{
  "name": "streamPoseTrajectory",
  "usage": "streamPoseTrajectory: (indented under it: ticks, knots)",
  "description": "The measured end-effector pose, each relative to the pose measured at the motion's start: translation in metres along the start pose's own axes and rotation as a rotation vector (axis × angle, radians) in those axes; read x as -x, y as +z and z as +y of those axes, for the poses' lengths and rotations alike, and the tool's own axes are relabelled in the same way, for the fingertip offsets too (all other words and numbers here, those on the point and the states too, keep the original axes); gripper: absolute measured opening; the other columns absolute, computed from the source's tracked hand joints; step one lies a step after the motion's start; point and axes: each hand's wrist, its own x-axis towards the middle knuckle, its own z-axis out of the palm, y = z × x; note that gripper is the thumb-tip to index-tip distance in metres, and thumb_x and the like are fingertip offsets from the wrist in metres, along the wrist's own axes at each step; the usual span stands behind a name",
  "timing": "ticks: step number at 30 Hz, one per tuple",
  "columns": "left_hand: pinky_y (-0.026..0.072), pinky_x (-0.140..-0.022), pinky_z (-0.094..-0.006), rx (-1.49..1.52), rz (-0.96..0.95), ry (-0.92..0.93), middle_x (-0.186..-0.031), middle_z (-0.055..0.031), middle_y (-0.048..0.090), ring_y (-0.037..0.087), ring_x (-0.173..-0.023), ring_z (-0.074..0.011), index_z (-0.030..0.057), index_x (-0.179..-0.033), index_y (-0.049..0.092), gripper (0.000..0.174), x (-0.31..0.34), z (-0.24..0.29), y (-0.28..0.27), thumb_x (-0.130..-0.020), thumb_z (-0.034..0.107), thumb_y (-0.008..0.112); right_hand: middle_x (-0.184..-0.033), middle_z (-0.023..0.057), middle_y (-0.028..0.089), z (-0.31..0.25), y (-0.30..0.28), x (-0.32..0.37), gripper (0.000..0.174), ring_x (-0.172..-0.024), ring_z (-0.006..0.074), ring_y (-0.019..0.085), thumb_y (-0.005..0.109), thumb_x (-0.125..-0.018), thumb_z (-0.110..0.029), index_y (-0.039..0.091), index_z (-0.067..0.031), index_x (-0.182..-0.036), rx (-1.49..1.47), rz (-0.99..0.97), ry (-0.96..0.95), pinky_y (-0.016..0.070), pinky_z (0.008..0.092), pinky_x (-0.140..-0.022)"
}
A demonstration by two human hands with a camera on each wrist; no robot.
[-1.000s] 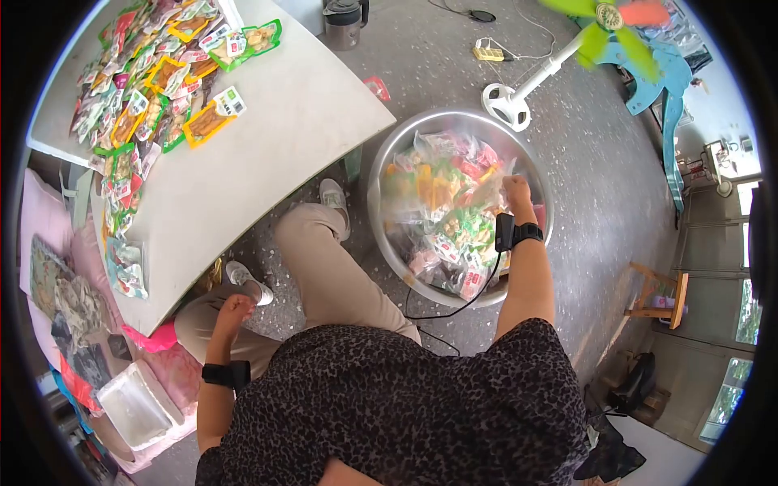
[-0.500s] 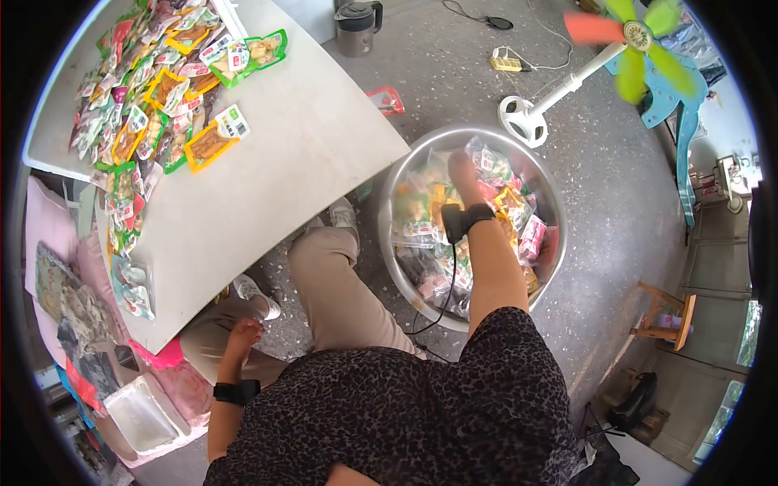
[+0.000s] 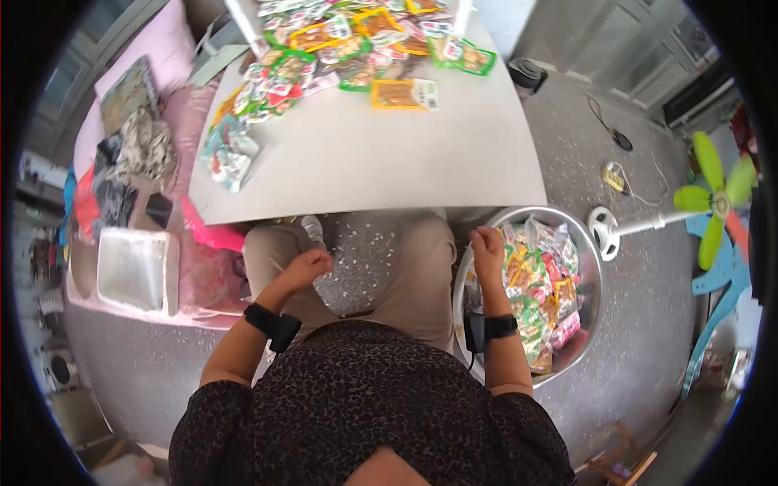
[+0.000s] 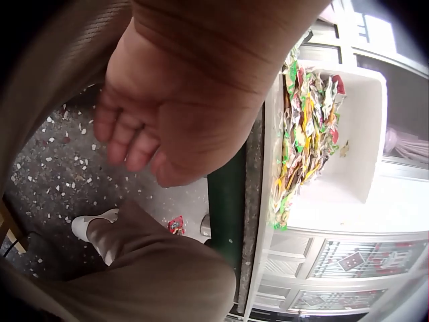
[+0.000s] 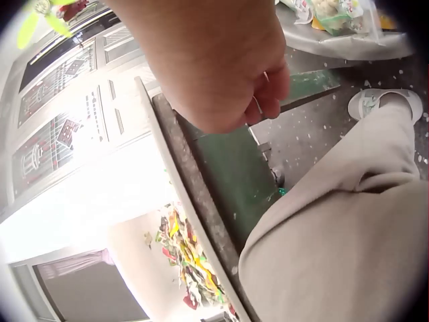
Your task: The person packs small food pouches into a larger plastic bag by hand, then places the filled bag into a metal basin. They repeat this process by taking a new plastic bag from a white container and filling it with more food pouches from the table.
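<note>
Head: right hand [image 3: 487,243] now off packets [image 3: 539,285].

Looks steeply down from the head, wide and rounded, over lap and floor [image 3: 369,251]: table [image 3: 365,170] far ahead, metal basin [image 3: 598,283] to the right, left hand [image 3: 306,267] and right hand [image 3: 487,245] small, near the middle. From the left wrist, sits close under the palm and faces past a trouser leg [image 4: 154,275] to the table's edge and its packets [image 4: 305,134]. From the right wrist, peers equally close beneath the knuckles toward that same edge, from the right side. Shares table, packets, trouser leg and speckled floor across all three.
</note>
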Motion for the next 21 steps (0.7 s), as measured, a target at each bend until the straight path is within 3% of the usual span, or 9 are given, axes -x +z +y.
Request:
streamPoseTrajectory:
  ticks: [1, 3, 5, 8, 12, 13, 16, 18, 21]
  knots:
    - [0.0382, -0.061, -0.0207, 0.032, 0.073, 0.038, -0.074, -0.0017, 0.053, 0.047, -0.068, -0.0080, 0.0031, -0.080, 0.053, 0.014, 0.006, 0.003, -0.001, -0.076, 0.017, 0.052, -0.078, 0.0036, 0.053, -0.003, 0.012, 0.006, 0.013, -0.070, 0.0088, 0.049, 0.053, -0.076, -0.008, 0.052, -0.0014, -0.087, -0.147, -0.019, -0.087, 0.0402, 0.0211, -0.061]
    - [0.0388, -0.062, -0.0216, 0.057, 0.171, 0.108, -0.074, -0.0013, 0.053, 0.047, -0.069, -0.0079, 0.0033, -0.080, 0.052, 0.012, 0.017, 0.009, -0.006, -0.077, 0.015, 0.051, -0.086, 0.0047, 0.053, -0.026, 0.028, 0.022, 0.017, -0.077, 0.0094, 0.050, 0.052, -0.077, -0.008, 0.050, -0.0008, -0.092, -0.043, -0.149, -0.091, 0.0404, 0.0216, -0.067]
    - [0.0389, -0.063, -0.0215, 0.036, 0.233, 0.188, -0.076, -0.0006, 0.052, 0.047, -0.071, -0.0071, 0.0033, -0.082, 0.052, 0.009, 0.027, 0.006, -0.020, -0.078, 0.011, 0.051, -0.091, 0.0095, 0.052, -0.038, 0.051, 0.035, 0.018, -0.087, 0.0187, 0.050, 0.052, -0.075, -0.007, 0.050, -0.0004, -0.092, 0.052, -0.165, -0.168, 0.0394, 0.0291, -0.076]
    - [0.0387, -0.065, -0.0209, -0.054, 0.357, 0.296, -0.076, 0.0000, 0.052, 0.047, -0.072, -0.0069, 0.0026, -0.084, 0.051, 0.009, 0.060, 0.022, -0.045, -0.078, 0.010, 0.050, -0.094, 0.0147, 0.051, -0.031, 0.067, 0.033, 0.020, -0.095, 0.0311, 0.046, 0.053, -0.070, -0.005, 0.049, 0.0002, -0.089, 0.442, -0.154, -0.689, 0.0354, 0.0385, -0.083]
    - [0.0389, -0.065, -0.0206, -0.293, 0.676, 0.502, -0.076, -0.0001, 0.052, 0.047, -0.072, -0.0065, 0.0021, -0.085, 0.052, 0.009, 0.098, 0.012, -0.088, -0.078, 0.009, 0.050, -0.094, 0.0174, 0.050, -0.035, 0.078, 0.033, 0.020, -0.097, 0.0380, 0.042, 0.052, -0.067, -0.004, 0.048, 0.0005, -0.086, 0.545, -0.229, -0.737, 0.0330, 0.0434, -0.084]
    - [0.0399, -0.062, -0.0214, -0.227, 0.709, 0.482, -0.075, -0.0008, 0.052, 0.047, -0.070, -0.0071, 0.0023, -0.084, 0.052, 0.009, 0.113, 0.018, -0.097, -0.078, 0.009, 0.050, -0.094, 0.0171, 0.050, -0.037, 0.080, 0.033, 0.020, -0.097, 0.0375, 0.043, 0.052, -0.067, -0.005, 0.048, 0.0005, -0.085, 0.566, -0.231, -0.756, 0.0334, 0.0433, -0.084]
    - [0.0418, -0.066, -0.0299, 0.010, 0.917, 0.276, -0.078, -0.0115, 0.054, 0.053, -0.075, -0.0227, 0.0024, -0.085, 0.054, 0.016, 0.144, 0.010, -0.134, -0.074, 0.014, 0.051, -0.092, 0.0166, 0.051, -0.036, 0.087, 0.031, 0.018, -0.095, 0.0364, 0.044, 0.052, -0.067, -0.005, 0.049, 0.0003, -0.084, 0.598, -0.220, -0.802, 0.0341, 0.0429, -0.083]
    - [0.0420, -0.065, -0.0312, -0.233, 1.276, 0.298, -0.079, -0.0119, 0.055, 0.053, -0.075, -0.0254, 0.0025, -0.085, 0.055, 0.016, 0.168, 0.007, -0.158, -0.073, 0.013, 0.052, -0.091, 0.0163, 0.051, -0.035, 0.092, 0.029, 0.017, -0.094, 0.0354, 0.044, 0.052, -0.067, -0.006, 0.049, -0.0001, -0.083, 0.618, -0.222, -0.820, 0.0340, 0.0422, -0.083]
    - [0.0417, -0.069, -0.0334, -0.604, 1.646, 0.183, -0.082, -0.0132, 0.055, 0.052, -0.080, -0.0286, 0.0031, -0.087, 0.055, 0.018, 0.200, -0.031, -0.218, -0.072, 0.013, 0.050, -0.092, 0.0159, 0.051, -0.036, 0.098, 0.028, 0.017, -0.093, 0.0340, 0.045, 0.052, -0.068, -0.006, 0.048, -0.0009, -0.084, 0.661, -0.238, -0.827, 0.0339, 0.0409, -0.083]
